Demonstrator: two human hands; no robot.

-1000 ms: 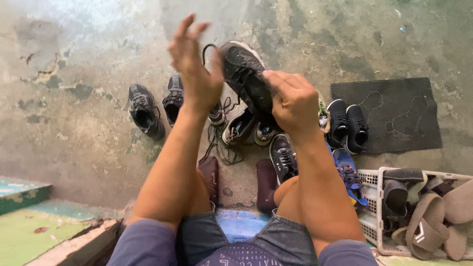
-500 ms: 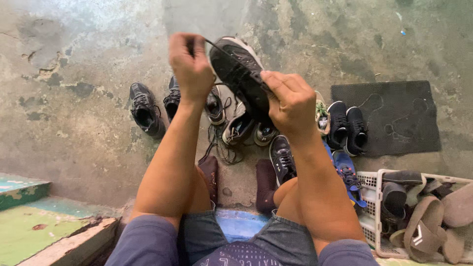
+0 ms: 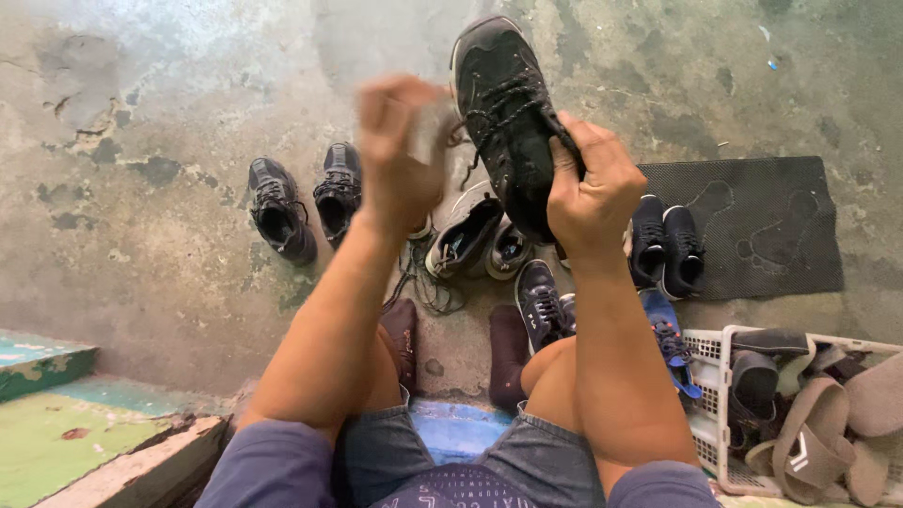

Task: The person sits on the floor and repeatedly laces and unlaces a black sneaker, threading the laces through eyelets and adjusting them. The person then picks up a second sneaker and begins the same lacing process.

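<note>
My right hand grips a black lace-up sneaker by its heel end and holds it up, toe pointing away from me. My left hand is raised beside the shoe, blurred by motion, with its fingers closed near the shoe's laces; whether it pinches a lace I cannot tell. Both forearms reach out over my knees, and I sit above a concrete floor.
On the floor below lie a pair of black sneakers, grey sneakers, another dark pair beside a black mat, and a blue shoe. A white basket with sandals stands at right. A green painted step is at left.
The right hand has tilted the black sneaker more upright. The left hand dropped from open fingers to the laces and then slid left and down, now blurred.
</note>
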